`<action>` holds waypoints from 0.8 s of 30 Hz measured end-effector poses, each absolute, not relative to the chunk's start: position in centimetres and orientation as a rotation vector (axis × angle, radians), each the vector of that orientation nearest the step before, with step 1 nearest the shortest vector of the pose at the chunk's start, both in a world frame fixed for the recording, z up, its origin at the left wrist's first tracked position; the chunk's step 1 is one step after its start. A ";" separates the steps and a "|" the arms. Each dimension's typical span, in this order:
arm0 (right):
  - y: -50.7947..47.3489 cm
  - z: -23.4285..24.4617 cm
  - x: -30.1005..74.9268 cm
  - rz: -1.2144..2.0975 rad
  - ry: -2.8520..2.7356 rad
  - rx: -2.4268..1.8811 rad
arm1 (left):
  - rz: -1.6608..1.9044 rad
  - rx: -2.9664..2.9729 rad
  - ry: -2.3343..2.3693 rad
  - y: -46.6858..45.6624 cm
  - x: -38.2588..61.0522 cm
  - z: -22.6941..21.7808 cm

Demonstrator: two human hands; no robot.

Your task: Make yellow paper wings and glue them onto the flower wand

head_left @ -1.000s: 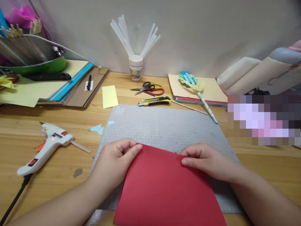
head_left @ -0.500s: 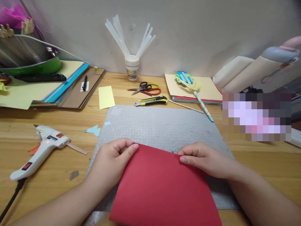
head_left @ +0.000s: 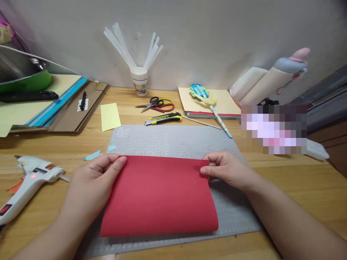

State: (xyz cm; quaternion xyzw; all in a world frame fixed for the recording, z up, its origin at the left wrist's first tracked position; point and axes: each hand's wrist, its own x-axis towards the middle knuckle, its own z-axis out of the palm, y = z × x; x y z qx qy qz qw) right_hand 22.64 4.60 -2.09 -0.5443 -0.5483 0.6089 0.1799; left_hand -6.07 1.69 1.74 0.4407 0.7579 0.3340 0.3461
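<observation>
A sheet of red paper (head_left: 162,195) bends over in a soft curve toward me, its rounded fold near the front of the grey cutting mat (head_left: 173,139). My left hand (head_left: 100,177) pinches the sheet's far left corner between thumb and fingers. At the far right corner, my right hand (head_left: 222,169) grips the paper the same way. The underside of the sheet is hidden. Pale blue paper scraps (head_left: 92,155) lie just beyond my left hand.
To the left lies a white glue gun (head_left: 35,180) with its light on. Behind the mat are a utility knife (head_left: 162,118), scissors (head_left: 153,104), a yellow paper slip (head_left: 110,116), and paper cups (head_left: 140,81) holding translucent sticks. A paper flower (head_left: 210,103) rests at the back right.
Both hands have drawn apart along the sheet's far edge, which is now nearly level. The paper's near part has curled under into a rounded fold. The view has shifted right.
</observation>
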 end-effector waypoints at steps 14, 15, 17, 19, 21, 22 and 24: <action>4.3 -2.0 21.9 1.724 -1.393 -1.366 | 0.833 1.115 1.981 2.0 -6.1 1.7; 4.2 -2.0 21.7 1.676 -1.364 -1.346 | 0.838 1.118 1.979 2.0 -6.2 1.7; 4.1 -2.0 21.3 1.552 -1.362 -1.326 | 0.845 1.115 1.987 1.9 -6.2 1.7; 4.1 -1.9 21.2 1.441 -1.426 -1.331 | 0.861 1.102 2.007 1.9 -6.2 1.6; 4.1 -1.9 21.3 1.423 -1.477 -1.355 | 0.884 1.112 2.029 1.9 -6.2 1.6; 4.1 -2.0 21.4 1.442 -1.484 -1.368 | 0.896 1.131 2.033 1.8 -6.2 1.5; 4.1 -2.0 21.5 1.499 -1.476 -1.384 | 0.911 1.181 2.025 1.8 -6.2 1.5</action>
